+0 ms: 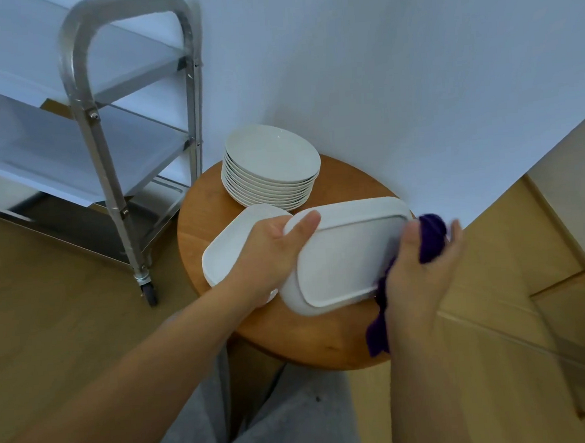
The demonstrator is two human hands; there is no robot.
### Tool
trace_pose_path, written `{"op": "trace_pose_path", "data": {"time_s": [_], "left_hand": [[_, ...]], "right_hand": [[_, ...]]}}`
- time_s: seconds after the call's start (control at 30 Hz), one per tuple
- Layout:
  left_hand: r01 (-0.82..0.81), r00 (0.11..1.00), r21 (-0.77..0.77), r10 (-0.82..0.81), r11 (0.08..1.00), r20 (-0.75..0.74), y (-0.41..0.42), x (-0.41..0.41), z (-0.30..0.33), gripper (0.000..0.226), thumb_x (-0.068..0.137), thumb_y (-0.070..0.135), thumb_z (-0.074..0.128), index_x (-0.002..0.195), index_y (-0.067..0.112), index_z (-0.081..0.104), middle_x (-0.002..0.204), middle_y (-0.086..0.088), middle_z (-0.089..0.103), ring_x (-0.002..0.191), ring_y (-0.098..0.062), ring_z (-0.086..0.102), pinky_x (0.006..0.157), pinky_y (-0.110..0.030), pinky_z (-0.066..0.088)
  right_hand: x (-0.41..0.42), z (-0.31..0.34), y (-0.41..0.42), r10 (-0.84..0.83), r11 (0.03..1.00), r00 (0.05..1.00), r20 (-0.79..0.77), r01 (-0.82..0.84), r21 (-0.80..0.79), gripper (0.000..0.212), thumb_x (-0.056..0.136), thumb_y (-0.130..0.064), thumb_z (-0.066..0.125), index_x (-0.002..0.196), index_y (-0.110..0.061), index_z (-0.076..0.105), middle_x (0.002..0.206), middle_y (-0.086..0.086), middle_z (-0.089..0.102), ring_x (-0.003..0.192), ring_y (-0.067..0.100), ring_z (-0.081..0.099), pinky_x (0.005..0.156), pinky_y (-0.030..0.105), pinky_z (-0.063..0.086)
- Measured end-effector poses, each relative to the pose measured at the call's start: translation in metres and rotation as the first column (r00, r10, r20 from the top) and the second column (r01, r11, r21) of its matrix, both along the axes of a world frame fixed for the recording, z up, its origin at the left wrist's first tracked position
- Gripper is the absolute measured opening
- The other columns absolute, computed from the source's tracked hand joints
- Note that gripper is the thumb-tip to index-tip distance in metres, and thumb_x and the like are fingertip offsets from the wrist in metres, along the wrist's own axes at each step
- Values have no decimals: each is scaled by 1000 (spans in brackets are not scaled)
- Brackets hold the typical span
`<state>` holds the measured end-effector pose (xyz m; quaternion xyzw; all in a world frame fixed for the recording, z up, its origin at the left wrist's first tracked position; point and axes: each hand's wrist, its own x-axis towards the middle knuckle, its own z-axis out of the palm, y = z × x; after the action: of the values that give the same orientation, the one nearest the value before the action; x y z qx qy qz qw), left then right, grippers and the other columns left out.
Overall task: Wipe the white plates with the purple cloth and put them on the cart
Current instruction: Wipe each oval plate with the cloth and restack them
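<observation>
My left hand [269, 257] grips a white rectangular plate [344, 255] by its left end, bottom side up and tilted above the round wooden table [291, 331]. My right hand [420, 268] presses the purple cloth [429, 237] against the plate's right edge; a tail of cloth hangs down below the hand. Another white rectangular plate [231, 245] lies on the table under my left hand. A stack of several round white plates [270, 168] stands at the back of the table. The metal cart [89, 107] stands to the left.
The cart has three shelves and a caster wheel [150, 293] near the table's left edge. A white wall runs behind the table. A wooden frame [568, 279] stands at the right on the wood floor. My grey-trousered legs are below the table.
</observation>
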<state>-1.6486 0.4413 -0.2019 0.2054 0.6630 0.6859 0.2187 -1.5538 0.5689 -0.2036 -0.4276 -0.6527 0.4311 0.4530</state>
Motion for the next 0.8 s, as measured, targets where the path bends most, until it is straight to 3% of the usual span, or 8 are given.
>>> {"op": "trace_pose_path", "data": {"time_s": [0.13, 0.23, 0.3, 0.37, 0.43, 0.57, 0.7, 0.8], "left_hand": [[-88, 995, -9, 87, 996, -50, 11, 13, -1, 35, 95, 41, 41, 78, 20, 63, 73, 4, 64, 65, -5, 57, 54, -8, 43], [-175, 984, -24, 176, 984, 31, 14, 9, -1, 32, 97, 42, 37, 80, 28, 61, 75, 8, 63, 75, -7, 60, 56, -11, 46], [-260, 951, 67, 243, 963, 191, 11, 6, -2, 30, 100, 32, 36, 97, 21, 64, 74, 7, 62, 81, -10, 64, 55, -13, 47], [-282, 912, 115, 228, 952, 342, 8, 4, -6, 31, 101, 23, 34, 113, 8, 58, 76, 6, 58, 80, -12, 63, 53, -15, 49], [-276, 850, 43, 222, 960, 478, 4, 0, -7, 27, 100, 36, 37, 106, 18, 56, 84, 2, 60, 81, -17, 62, 56, -20, 50], [-263, 884, 2, 240, 965, 401, -9, -11, -11, 34, 95, 49, 39, 100, 23, 60, 94, -4, 67, 88, -21, 64, 71, -31, 53], [-163, 917, -6, 154, 987, 367, -16, -13, -15, 42, 93, 48, 43, 115, 18, 62, 102, -8, 69, 99, -28, 64, 87, -45, 51], [-151, 905, -10, 143, 988, 402, -21, -13, -17, 39, 94, 44, 44, 115, 17, 61, 104, -9, 68, 98, -28, 64, 85, -42, 51]], "right_hand": [[-25, 2, -23, 195, 952, 973, 122, -218, 215, 28, 96, -36, 47, 120, -23, 53, 114, -16, 58, 106, 0, 52, 98, 29, 44], [-36, -5, -45, 319, 884, 903, 289, -393, 254, 39, 95, -37, 48, 130, -20, 51, 122, -7, 59, 110, 6, 51, 96, 30, 46], [-37, -13, -66, 354, 810, 870, 345, -469, 352, 45, 94, -41, 47, 132, -17, 51, 125, -1, 60, 113, 12, 54, 94, 35, 50], [-37, -21, -79, 337, 720, 872, 355, -482, 500, 49, 95, -46, 40, 127, -12, 56, 120, 4, 64, 110, 20, 61, 89, 38, 53], [-36, -27, -77, 306, 637, 876, 372, -479, 604, 53, 97, -48, 33, 120, -9, 60, 114, 5, 68, 103, 22, 65, 85, 37, 54], [-17, -42, -55, 221, 448, 889, 402, -459, 767, 34, 91, -33, 53, 119, -15, 53, 114, 5, 68, 105, 22, 62, 82, 38, 52], [-9, -40, -21, 179, 604, 934, 310, -353, 715, 37, 86, -28, 57, 120, -15, 55, 113, 6, 66, 107, 19, 52, 86, 38, 47], [-13, -28, 4, 116, 740, 937, 331, -304, 600, 37, 88, -28, 58, 121, -10, 59, 114, 5, 64, 105, 21, 47, 86, 36, 41]]}}
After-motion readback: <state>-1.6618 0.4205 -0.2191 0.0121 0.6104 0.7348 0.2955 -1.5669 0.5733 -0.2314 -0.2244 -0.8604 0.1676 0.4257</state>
